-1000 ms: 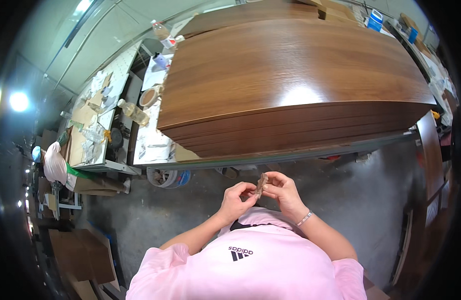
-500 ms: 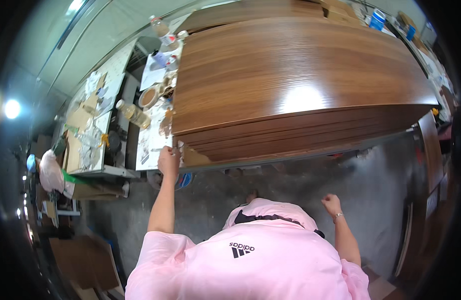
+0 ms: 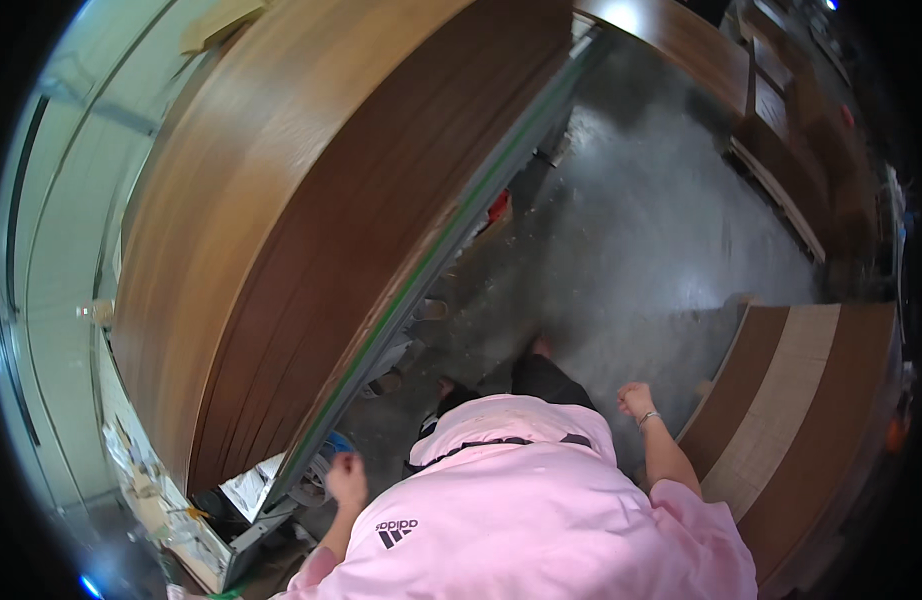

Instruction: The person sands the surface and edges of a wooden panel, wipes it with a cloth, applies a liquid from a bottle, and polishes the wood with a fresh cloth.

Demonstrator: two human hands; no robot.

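Boards (image 3: 306, 200), glossy and wood-grained on top, lie stacked along the green-lined edge of the workbench (image 3: 421, 255). Near that edge's lower end hangs the left hand (image 3: 347, 480), too blurred to tell its grip. The right hand (image 3: 637, 400), fingers folded in, is near a flat brown panel (image 3: 781, 410) with a pale band.

On the left, a stack of panels (image 3: 291, 240) is borne by the desk (image 3: 446, 240). The floor (image 3: 621, 240) is flanked by boards (image 3: 851, 400) at the right; further panels (image 3: 681, 48) are placed beyond it. Left of the body, one of the hands (image 3: 347, 480) is held near the desk.
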